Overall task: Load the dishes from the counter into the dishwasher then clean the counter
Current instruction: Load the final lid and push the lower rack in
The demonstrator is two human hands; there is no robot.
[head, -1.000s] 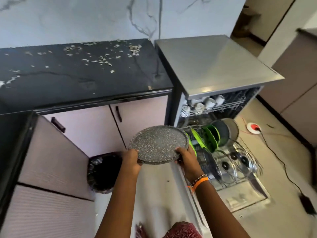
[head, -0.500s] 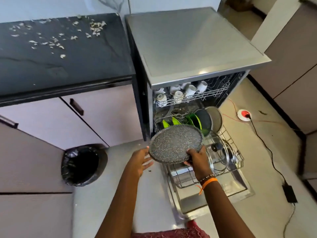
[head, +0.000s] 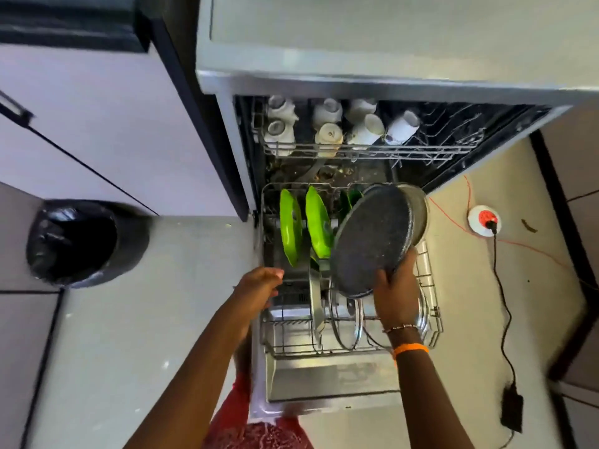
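- The lower rack [head: 351, 346] is the landmark, pulled out over the open dishwasher door [head: 324, 380].
- Nearest in the lower rack, glass lids [head: 348, 319] stand on edge, so the slots at that near end are taken.
- The right hand [head: 393, 291] hangs above the lids, fingers curled round the bottom edge of the speckled grey plate [head: 372, 241], which is tilted above the rack's middle and not yet seated.
- The left hand [head: 259, 283] hovers at the rack's left edge, fingers loosely apart, holding nothing; it could steady the rack.
- Best to lower the plate on edge between tines, probably in the gap behind the lids, without knocking them.
- Further in, green plates [head: 304, 226] stand upright; match their lean.
- Above and beyond the rack, white cups [head: 327, 124] fill the upper rack [head: 366, 152]; keep the plate's rim beneath it.
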